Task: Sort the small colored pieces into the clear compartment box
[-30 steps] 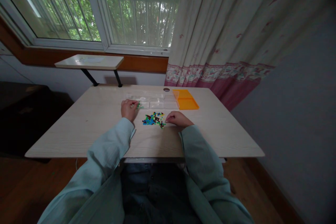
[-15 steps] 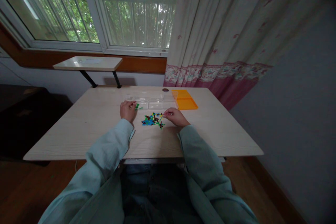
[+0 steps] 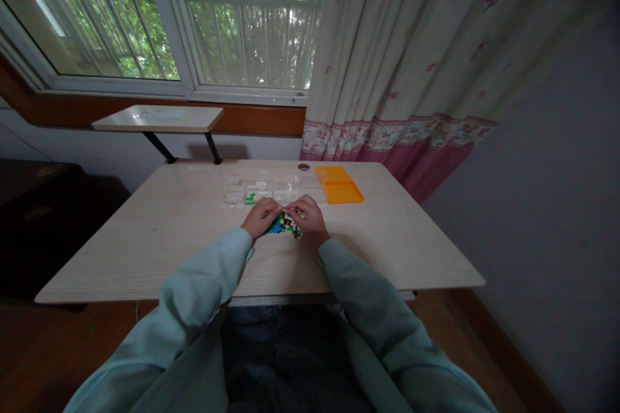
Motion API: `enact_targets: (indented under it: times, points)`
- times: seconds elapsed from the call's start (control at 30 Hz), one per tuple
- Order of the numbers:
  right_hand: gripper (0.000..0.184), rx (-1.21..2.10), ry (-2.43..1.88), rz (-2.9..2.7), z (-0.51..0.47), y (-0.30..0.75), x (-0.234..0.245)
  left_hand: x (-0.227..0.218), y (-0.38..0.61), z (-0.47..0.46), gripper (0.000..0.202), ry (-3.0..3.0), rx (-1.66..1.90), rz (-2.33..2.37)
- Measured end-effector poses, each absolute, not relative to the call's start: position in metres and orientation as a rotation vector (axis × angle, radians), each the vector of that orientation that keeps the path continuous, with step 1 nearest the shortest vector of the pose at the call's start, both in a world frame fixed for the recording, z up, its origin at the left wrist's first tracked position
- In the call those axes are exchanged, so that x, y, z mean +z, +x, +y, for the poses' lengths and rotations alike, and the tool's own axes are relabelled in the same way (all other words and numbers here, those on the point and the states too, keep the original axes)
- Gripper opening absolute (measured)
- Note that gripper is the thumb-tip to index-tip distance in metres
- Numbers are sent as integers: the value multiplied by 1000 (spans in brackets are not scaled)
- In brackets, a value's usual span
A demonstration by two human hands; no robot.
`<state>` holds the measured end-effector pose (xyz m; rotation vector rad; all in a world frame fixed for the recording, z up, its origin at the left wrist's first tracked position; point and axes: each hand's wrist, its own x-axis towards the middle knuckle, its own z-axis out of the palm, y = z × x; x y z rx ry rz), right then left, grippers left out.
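Observation:
A small heap of coloured plastic pieces (image 3: pixel 285 226) lies on the pale wooden table (image 3: pixel 194 239), blue, green and dark ones mixed. My left hand (image 3: pixel 260 217) and my right hand (image 3: pixel 306 219) meet just above the heap, fingertips pinched together and touching. What the fingers hold is too small to make out. Behind the hands sits a clear compartment box (image 3: pixel 271 190) with a few green pieces (image 3: pixel 250 197) in its left section.
An orange lid or tray (image 3: pixel 338 183) lies at the back right of the table. A small white shelf (image 3: pixel 155 117) juts out under the window behind. A curtain hangs at the right; a dark cabinet stands to the left.
My left hand left the clear box, where green pieces now lie, and came right to the heap. My right hand moved left to meet it over the pieces.

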<state>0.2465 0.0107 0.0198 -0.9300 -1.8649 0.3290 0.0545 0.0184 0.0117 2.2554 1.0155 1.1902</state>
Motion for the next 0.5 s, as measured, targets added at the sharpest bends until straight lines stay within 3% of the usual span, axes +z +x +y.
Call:
enact_targets:
  times: [0.5]
  points:
    - [22, 313, -880, -1894, 6, 247, 18, 11, 55, 17, 34, 1743, 1214, 906]
